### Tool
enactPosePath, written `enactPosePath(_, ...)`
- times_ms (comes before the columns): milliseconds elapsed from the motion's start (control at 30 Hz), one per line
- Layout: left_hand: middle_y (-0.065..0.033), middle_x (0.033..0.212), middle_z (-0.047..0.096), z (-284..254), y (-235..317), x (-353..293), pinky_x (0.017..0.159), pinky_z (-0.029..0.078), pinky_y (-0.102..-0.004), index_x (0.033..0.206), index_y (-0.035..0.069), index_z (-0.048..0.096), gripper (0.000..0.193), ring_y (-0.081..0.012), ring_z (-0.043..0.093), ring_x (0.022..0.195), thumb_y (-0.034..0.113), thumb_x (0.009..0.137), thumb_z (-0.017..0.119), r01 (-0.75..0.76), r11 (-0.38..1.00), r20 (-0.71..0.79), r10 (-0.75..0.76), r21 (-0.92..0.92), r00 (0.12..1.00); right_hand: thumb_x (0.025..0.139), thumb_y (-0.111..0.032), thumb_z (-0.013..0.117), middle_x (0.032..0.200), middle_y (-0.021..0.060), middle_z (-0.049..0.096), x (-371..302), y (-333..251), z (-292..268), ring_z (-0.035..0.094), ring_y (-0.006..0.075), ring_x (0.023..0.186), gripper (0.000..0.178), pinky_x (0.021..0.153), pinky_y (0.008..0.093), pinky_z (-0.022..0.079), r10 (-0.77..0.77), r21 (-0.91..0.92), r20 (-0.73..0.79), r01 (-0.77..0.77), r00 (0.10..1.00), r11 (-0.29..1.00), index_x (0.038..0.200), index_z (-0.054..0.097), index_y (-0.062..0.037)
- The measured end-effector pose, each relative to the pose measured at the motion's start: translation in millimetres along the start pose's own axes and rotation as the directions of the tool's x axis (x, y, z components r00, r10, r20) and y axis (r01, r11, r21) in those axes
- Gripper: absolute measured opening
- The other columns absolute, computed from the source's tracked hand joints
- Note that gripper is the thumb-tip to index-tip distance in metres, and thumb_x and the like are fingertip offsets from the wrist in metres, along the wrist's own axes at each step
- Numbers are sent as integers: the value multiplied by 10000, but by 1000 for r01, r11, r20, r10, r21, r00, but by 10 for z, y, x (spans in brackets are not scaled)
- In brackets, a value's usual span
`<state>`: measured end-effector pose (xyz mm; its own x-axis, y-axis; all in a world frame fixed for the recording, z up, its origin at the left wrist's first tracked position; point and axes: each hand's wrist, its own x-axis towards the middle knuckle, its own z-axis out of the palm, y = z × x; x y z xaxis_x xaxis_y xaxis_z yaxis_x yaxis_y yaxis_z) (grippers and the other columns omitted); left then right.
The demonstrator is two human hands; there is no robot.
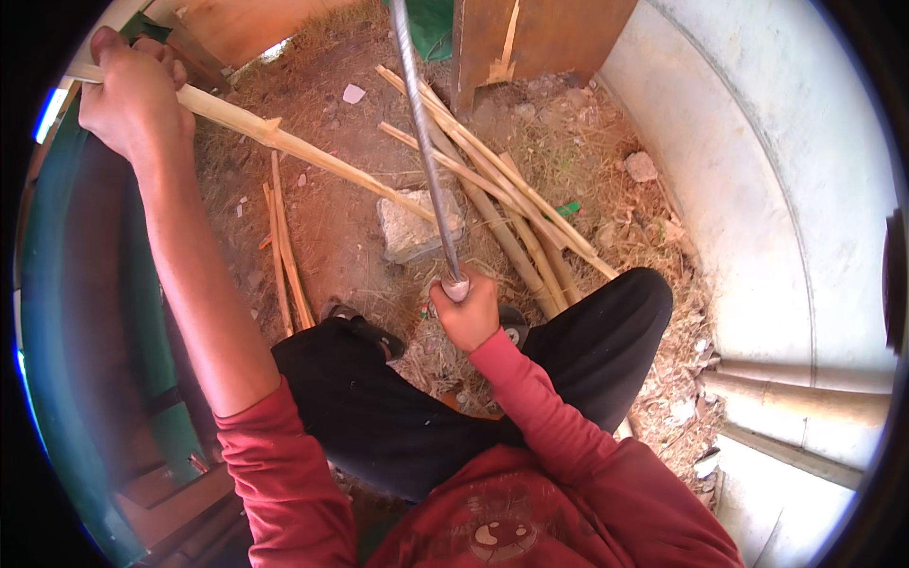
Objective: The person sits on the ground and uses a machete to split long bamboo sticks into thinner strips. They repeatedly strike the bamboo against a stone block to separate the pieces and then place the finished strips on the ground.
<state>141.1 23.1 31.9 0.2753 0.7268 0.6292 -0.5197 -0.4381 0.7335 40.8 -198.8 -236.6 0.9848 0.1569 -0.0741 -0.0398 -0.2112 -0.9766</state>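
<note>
My left hand [142,95], raised at the upper left, is closed round a pale split bamboo strip [294,144]. The strip slants down to the right, and its far end lies over a rough pale stone block [407,227]. In front of my body my right hand [471,310] is wrapped round the lower end of a long, narrow grey metal tool [421,118]. The tool points up and away, passing by the strip's end; whether it is a blade seen edge-on or a bar I cannot tell.
Several bamboo pieces [502,194] lie beyond my right knee, and thinner strips [281,256] to the left. A brown wooden panel [544,43] stands at the far side. A curved pale wall [757,161] bounds the right, with bamboo poles [805,398] near it.
</note>
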Motion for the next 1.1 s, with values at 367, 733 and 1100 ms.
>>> enactPosePath(367, -76, 589, 449, -9, -173, 171, 426, 325, -328, 792, -11, 409, 238, -165, 401, 479, 148, 967, 437, 29, 998, 120, -22, -52, 993, 689, -256, 681, 821, 265, 665, 157, 1702, -32, 655, 412, 819, 318, 785, 446, 511, 284, -382, -130, -312, 950, 870, 825, 678, 31)
enactPosePath(733, -67, 598, 282, 103, -117, 2, 465, 215, -303, 719, 63, 320, 198, -160, 251, 502, 39, 893, 411, -81, 994, 209, 94, -70, 973, 755, -245, 645, 828, 271, 655, 206, 1936, 85, 668, 398, 827, 310, 771, 446, 528, 309, -645, 18, -226, 951, 730, 851, 672, 48)
enactPosePath(1100, -67, 586, 317, 188, -104, -2, 486, 271, -314, 737, 33, 334, 201, -159, 306, 483, 43, 928, 398, 12, 995, 115, 0, -101, 993, 713, -285, 660, 684, 212, 641, 192, 2299, 3, 668, 343, 704, 345, 699, 416, 518, 325, -352, -83, -333, 942, 875, 762, 652, 57)
